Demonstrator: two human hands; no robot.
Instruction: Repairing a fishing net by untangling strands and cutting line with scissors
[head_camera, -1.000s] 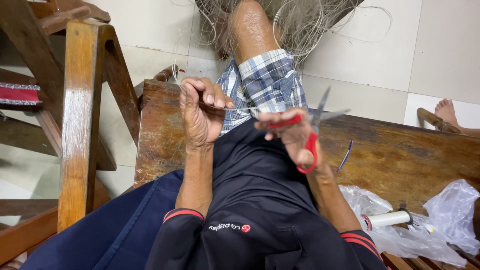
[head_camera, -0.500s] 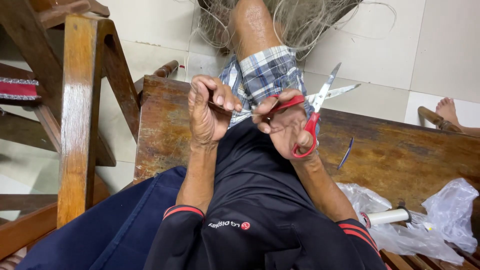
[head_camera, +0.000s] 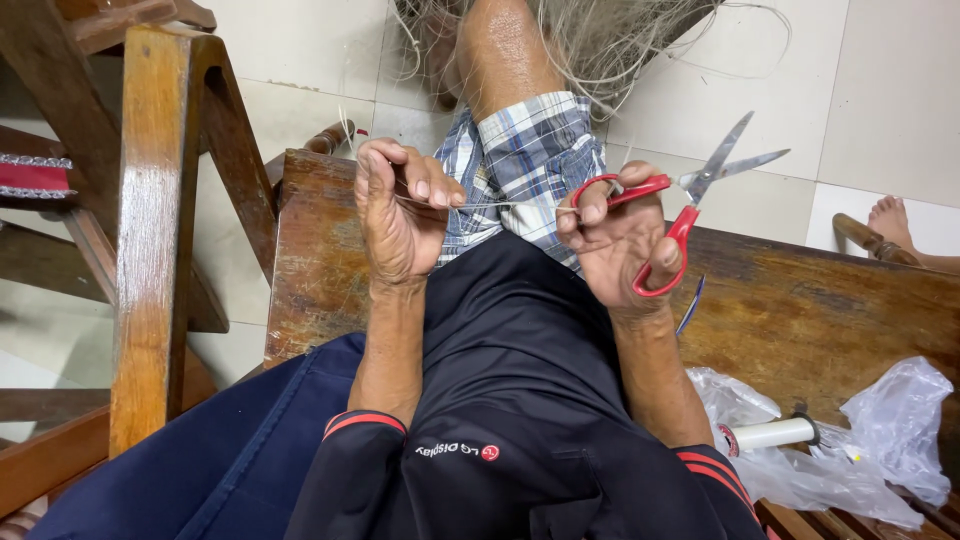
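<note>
I pinched a thin line (head_camera: 500, 205) taut between both hands (head_camera: 400, 215) (head_camera: 620, 240) above the desk (head_camera: 800, 310), scissors (head_camera: 690, 195) hooked open on my right fingers (head_camera: 655, 262).

Bright, even light; sharp focus

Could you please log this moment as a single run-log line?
left hand: pinches thread | right hand: holds thread, red scissors open | seat: wooden bench

Red-handled scissors (head_camera: 690, 190), blades open and angled up-right; a thin pale line (head_camera: 500, 204) stretched taut, level, beside them
</note>
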